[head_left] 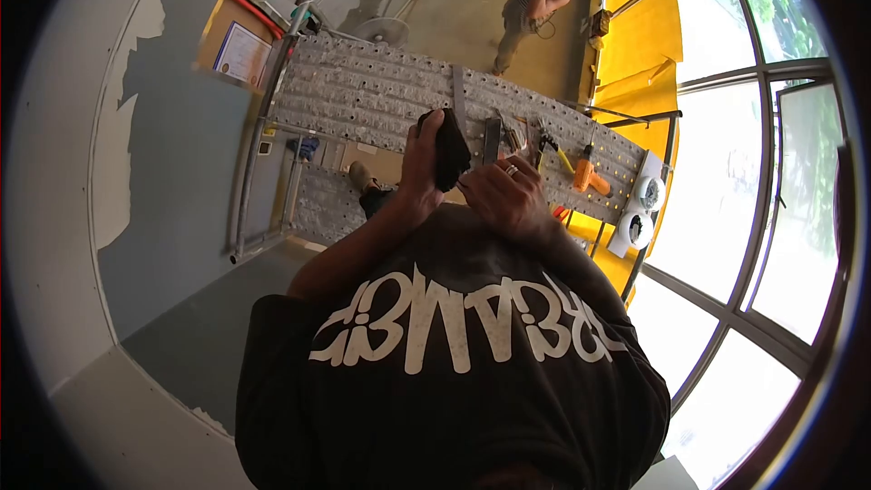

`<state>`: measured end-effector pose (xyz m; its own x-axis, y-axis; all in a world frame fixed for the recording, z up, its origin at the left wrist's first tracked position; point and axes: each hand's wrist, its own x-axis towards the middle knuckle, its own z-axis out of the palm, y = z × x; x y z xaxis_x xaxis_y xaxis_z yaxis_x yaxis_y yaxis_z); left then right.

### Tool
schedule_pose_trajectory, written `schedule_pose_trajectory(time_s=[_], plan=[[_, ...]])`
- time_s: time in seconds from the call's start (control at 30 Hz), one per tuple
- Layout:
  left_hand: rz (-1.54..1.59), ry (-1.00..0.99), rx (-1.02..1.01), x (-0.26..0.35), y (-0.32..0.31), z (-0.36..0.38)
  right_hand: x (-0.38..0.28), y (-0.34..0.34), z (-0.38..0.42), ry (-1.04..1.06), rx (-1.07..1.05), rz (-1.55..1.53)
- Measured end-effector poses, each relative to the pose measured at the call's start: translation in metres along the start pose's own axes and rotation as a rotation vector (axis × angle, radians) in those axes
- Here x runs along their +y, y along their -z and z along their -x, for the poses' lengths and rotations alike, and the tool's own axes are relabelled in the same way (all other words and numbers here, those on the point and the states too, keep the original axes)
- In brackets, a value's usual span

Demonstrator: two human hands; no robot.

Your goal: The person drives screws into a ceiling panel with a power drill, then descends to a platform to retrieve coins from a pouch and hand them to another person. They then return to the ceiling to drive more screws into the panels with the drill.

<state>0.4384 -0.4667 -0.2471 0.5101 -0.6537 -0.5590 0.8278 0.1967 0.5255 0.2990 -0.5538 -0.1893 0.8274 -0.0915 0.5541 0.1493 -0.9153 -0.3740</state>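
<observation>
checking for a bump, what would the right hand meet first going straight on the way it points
Probably the black item in the left hand; the right hand points toward it, though depth is unclear and they may already touch.

Perforated metal platform (354, 82) is carrying hand tools (516, 140) right of centre; orange drill (592, 176) is lying farther right.

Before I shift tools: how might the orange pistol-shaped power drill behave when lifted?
The drill is probably stiff, given its solid-looking casing, and likely heavy for its size, its shape suggesting a motor inside. Its angled grip should resist rolling.
</observation>
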Motion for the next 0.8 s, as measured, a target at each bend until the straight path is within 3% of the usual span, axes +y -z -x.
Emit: schedule_pose_trajectory(time_s=[0.2, 0.3, 0.4, 0.5, 0.6, 0.7, 0.8], plan=[[-0.245, -0.155, 0.065, 0.005, -0.014, 0.010, -0.005, 0.014, -0.009, -0.055, -0.024, -0.054], [-0.270, -0.178, 0.021, 0.004, -0.010, 0.010, -0.005, 0.015, -0.021, -0.210, -0.048, -0.107], [-0.338, -0.150, 0.059, 0.009, -0.010, 0.016, -0.005, 0.018, -0.033, -0.206, -0.094, -0.048], [-0.334, -0.217, -0.046, 0.004, 0.002, 0.012, 0.007, 0.008, -0.039, -0.204, -0.044, -0.039], [-0.487, -0.122, -0.224, -0.001, 0.009, 0.023, 0.049, -0.013, -0.044, -0.632, -0.059, -0.288], [-0.499, -0.134, -0.241, -0.001, 0.011, 0.017, 0.061, -0.010, -0.045, -0.833, -0.247, -0.461], [-0.264, 0.027, -0.240, 0.013, 0.006, 0.028, 0.043, -0.017, -0.030, -1.013, -0.132, -0.626]])
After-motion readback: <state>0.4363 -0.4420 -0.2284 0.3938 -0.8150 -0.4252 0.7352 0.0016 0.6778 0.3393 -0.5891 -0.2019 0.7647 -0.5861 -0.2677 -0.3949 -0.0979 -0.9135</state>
